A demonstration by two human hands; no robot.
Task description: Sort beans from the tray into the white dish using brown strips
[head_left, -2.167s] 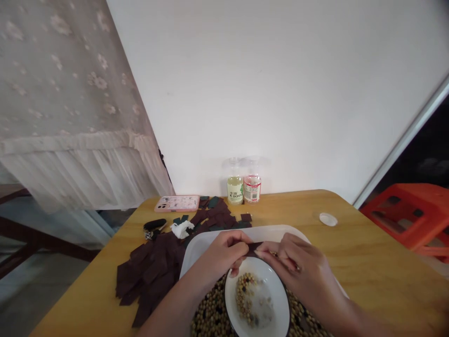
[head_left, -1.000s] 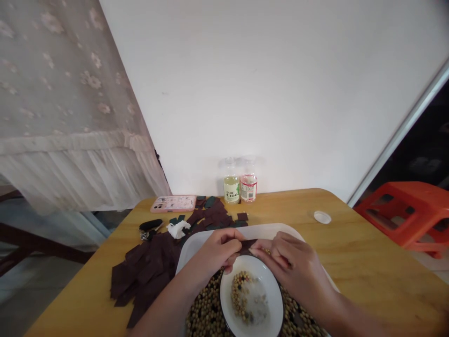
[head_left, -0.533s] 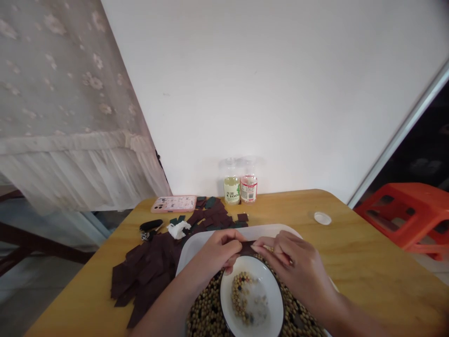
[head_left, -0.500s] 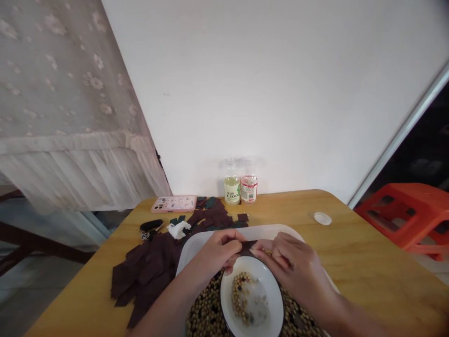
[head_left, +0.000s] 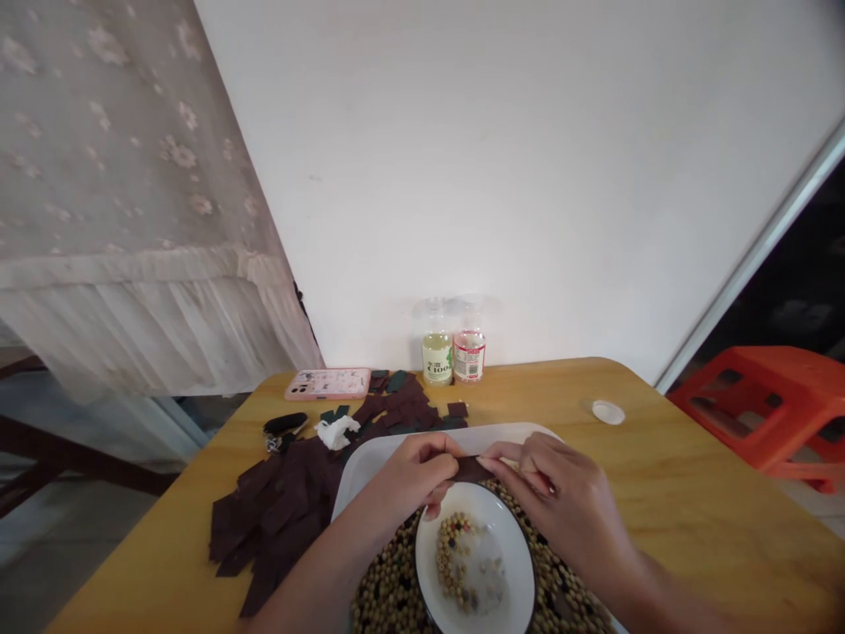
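Between my two hands is a small dark brown piece of thin sheet (head_left: 467,469), held just above the far rim of a white bowl (head_left: 518,537). My left hand (head_left: 422,471) pinches its left end. The fingers of my right hand (head_left: 551,480) close on its right end. Inside the bowl lie small tan bead-like balls (head_left: 452,555) and some clear or whitish bits (head_left: 492,572). The bowl rests on many more tan and dark balls (head_left: 389,572) in a white tray (head_left: 362,467). My forearms cover parts of the tray.
Dark brown pieces (head_left: 283,502) are heaped left of the tray. Behind them are a crumpled white tissue (head_left: 336,432), a black key fob (head_left: 285,423) and a pink-cased phone (head_left: 328,384). Two bottles (head_left: 437,357) stand by the wall. A round lid (head_left: 608,412) lies right; beyond is an orange stool (head_left: 766,396).
My right hand has shifted slightly right, and more of the dark brown piece shows between my fingers. My left hand has stayed nearly in place.
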